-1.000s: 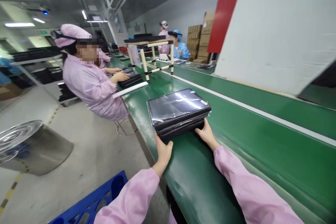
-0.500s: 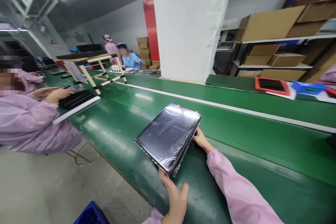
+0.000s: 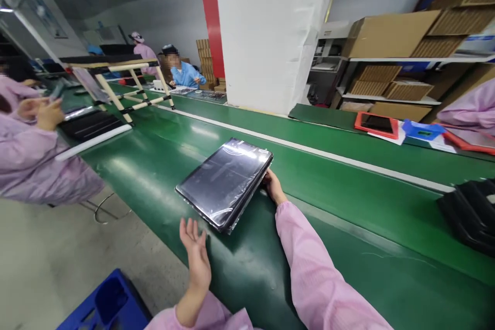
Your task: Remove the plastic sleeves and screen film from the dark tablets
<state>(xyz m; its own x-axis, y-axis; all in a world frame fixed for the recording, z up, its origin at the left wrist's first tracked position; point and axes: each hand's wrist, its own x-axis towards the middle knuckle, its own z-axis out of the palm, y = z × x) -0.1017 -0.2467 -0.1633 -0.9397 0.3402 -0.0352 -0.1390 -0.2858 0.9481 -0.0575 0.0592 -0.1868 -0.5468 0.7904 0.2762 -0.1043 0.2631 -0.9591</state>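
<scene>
Your left hand [image 3: 195, 252] has come away and lies open, palm up, apart from the shrink-wrapped black tablet stack [image 3: 223, 184] on the green conveyor belt [image 3: 247, 278]. Your right hand [image 3: 274, 186] meets its edge; you cannot tell if it clamps. Expect a stiff, slippery, fragile load: grip by the edges. Contents of the blue plastic crate [image 3: 110, 299] are not discernible.

Right hand [image 3: 274, 186] touches a plastic-wrapped tablet, it seems, [image 3: 223, 184] on the green belt [image 3: 328, 201], left hand [image 3: 196, 252] open just beside it
</scene>
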